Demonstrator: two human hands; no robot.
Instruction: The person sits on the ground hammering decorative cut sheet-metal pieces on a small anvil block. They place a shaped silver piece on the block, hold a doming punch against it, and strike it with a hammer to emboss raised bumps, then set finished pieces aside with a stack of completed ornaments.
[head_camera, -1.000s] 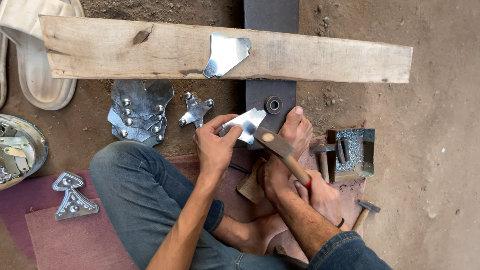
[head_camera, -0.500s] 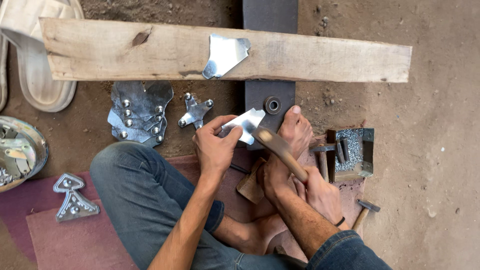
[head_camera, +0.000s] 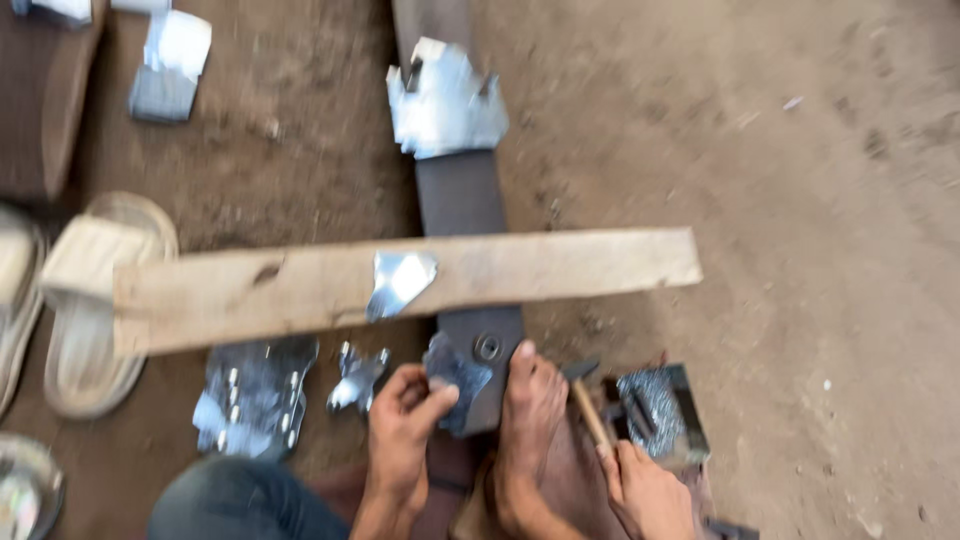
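- Left hand (head_camera: 405, 425), bottom centre, pinches a small cut metal piece (head_camera: 455, 375) against a dark steel bar (head_camera: 470, 300).
- Right hand (head_camera: 645, 490), lower right, is closed round a hammer (head_camera: 588, 405).
- A bare foot (head_camera: 530, 410) rests between them.
- Above, a plank (head_camera: 560, 265) crosses the bar, carrying a shiny scrap (head_camera: 400, 280).

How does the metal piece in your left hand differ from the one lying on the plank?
The held metal piece is pinched by the left hand against the dark metal bar; the plank's piece lies loose, untouched. The held one looks darker, the plank's piece brighter. Both are thin cut sheet metal.
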